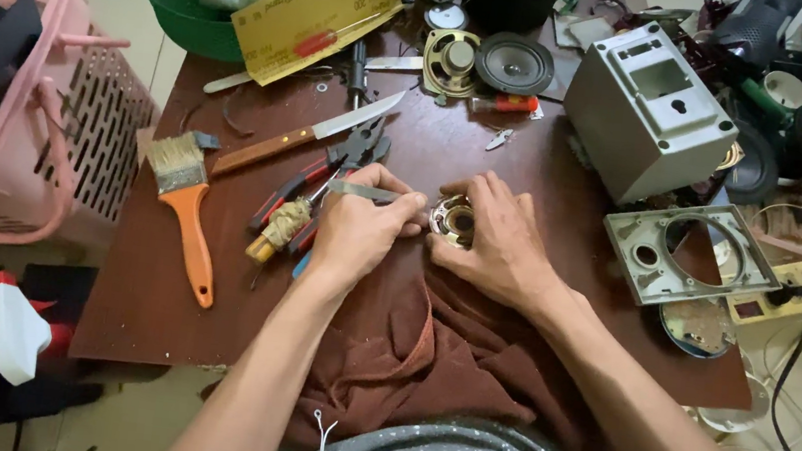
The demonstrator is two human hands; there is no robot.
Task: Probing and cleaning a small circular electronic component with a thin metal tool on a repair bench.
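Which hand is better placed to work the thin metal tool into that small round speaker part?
Left. The left hand already pinches the thin metal tool, its tip pointing toward the small round speaker part. The right hand is wrapped around that part, steadying it on the brown table.

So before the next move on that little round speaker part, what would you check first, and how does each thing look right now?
1. Small speaker part held steady: ok, right hand wraps it on the table's brown top.
2. Thin metal tool gripped: ok, pinched in left hand.
3. Tool tip on the part: cannot tell, fingers hide it.
4. Knife away from hands: ok, lies apart, behind the pliers.
5. Brown cloth out of the work: ok, it lies under the wrists.
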